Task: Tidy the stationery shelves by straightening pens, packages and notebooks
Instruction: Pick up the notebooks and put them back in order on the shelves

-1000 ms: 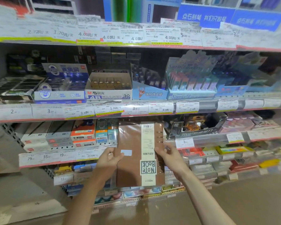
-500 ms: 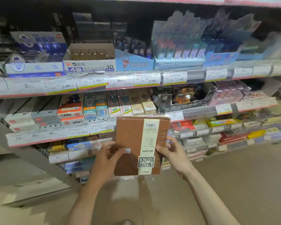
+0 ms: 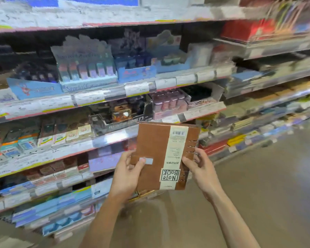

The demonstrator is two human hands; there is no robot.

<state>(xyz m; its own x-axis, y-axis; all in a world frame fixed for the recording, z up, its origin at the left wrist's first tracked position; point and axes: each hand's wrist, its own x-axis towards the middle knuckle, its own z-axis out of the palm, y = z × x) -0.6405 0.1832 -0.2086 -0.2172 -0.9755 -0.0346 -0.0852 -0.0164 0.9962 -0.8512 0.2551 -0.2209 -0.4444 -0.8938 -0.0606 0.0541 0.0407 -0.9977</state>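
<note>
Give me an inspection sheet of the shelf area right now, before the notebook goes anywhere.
Surface: tiered shelves with price tags on the rails; image blurred.
Job's things: brown notebook held upside down in front of the shelves, off any shelf, cream band reading Note Book.
Clutter: display boxes of small stationery and flat packs on the lower tiers; details too blurred to tell.
Grippers: left hand grips the notebook's left edge; right hand grips its ring-bound right edge.
Cables: nothing seen.
Surroundings: bare brown floor to the right.
</note>
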